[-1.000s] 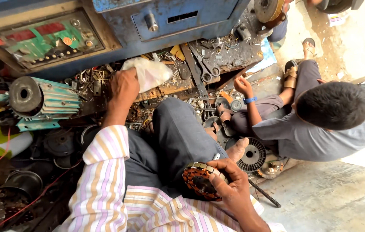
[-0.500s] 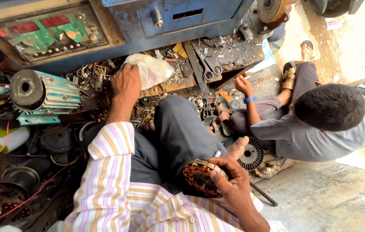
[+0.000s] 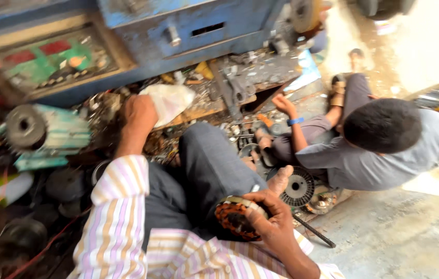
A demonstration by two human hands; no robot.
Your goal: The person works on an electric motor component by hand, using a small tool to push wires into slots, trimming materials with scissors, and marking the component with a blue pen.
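Observation:
My right hand (image 3: 271, 219) grips a round motor stator with orange-brown copper windings (image 3: 235, 218), held against my thigh near the bottom centre. My left hand (image 3: 137, 114) reaches forward into a heap of metal scrap and rests beside a white plastic bag (image 3: 170, 101); whether its fingers hold anything is hidden. I wear a striped shirt and grey trousers. My bare foot (image 3: 281, 178) lies next to a ribbed round metal rotor (image 3: 298, 187).
A person in a grey shirt (image 3: 379, 150) crouches at the right, a hand (image 3: 284, 105) on the parts pile. A teal electric motor (image 3: 43, 135) lies at left. A blue metal cabinet (image 3: 188, 31) stands behind. A dark rod (image 3: 315, 232) lies on concrete.
The view has shifted and blurred a little. My left hand stays by the white bag and my right hand keeps hold of the stator.

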